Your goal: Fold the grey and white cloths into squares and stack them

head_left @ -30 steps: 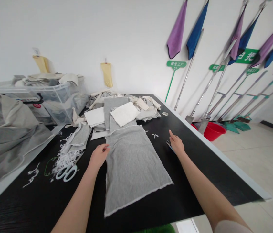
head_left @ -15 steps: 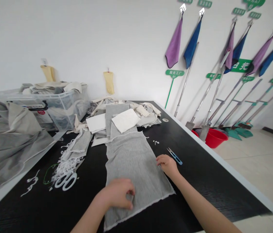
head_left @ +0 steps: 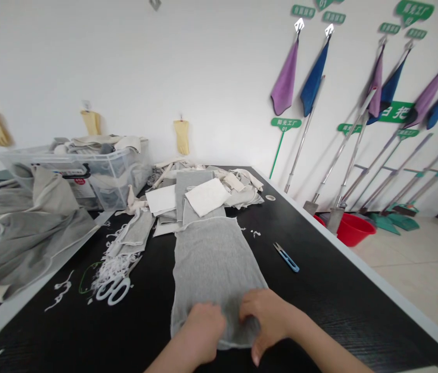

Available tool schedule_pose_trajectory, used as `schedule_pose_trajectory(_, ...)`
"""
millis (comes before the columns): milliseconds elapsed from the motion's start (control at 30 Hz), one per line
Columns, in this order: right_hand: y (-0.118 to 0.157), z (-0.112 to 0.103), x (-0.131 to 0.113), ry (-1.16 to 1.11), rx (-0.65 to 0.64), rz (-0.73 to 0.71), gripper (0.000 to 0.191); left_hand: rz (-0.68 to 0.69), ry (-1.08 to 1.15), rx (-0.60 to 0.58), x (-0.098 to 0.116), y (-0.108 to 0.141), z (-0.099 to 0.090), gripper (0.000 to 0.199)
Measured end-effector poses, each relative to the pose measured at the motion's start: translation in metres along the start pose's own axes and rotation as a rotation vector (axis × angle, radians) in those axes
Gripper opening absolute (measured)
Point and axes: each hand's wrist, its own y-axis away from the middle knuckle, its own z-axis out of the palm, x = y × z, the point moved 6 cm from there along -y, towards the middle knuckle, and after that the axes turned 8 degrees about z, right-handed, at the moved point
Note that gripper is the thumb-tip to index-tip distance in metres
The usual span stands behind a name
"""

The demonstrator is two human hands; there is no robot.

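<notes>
A long grey cloth [head_left: 214,259] with a pale stitched edge lies lengthwise on the black table [head_left: 296,300]. Over its near left part is my left hand [head_left: 203,329], blurred, with its fingers curled in; whether they pinch the fabric is hidden. My right hand [head_left: 267,318] rests at the near right edge of the cloth, thumb and fingers spread apart around a bit of the fabric. The near end of the cloth lies between both hands. Beyond its far end are folded grey and white cloths [head_left: 207,197].
White-handled scissors [head_left: 113,289] lie by white thread scraps [head_left: 112,267] on the left. Blue thread snips [head_left: 286,258] lie on the right. A clear bin [head_left: 115,181] of cloths stands back left, with draped grey fabric [head_left: 28,238] before it.
My right hand has moved from the cloth's right side down to its near right end. My left hand has shifted slightly right and nearer. The near end of the cloth looks drawn in and narrower.
</notes>
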Motion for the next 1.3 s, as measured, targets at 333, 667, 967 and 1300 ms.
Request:
schedule_pose_trajectory(333, 0.008, -0.008, 0.02, 0.24, 0.182, 0.326, 0.017, -0.115, 0.248, 0.267, -0.041, 0.028, -0.049, 0.024)
schedule_pose_trajectory(667, 0.023, -0.069, 0.047, 0.031, 0.265, 0.374, 0.016, -0.506, 0.069, 0.244, -0.112, 0.055, -0.058, 0.018)
schedule_pose_trajectory(967, -0.012, -0.102, 0.092, -0.221, 0.403, 0.501, 0.018, -0.582, 0.161, 0.473, -0.162, 0.048, -0.093, 0.013)
schedule_pose_trajectory(1300, -0.046, -0.188, 0.101, -1.1, 1.062, 0.289, 0.028, -0.36, 0.84, 1.459, -0.169, 0.048, -0.182, 0.033)
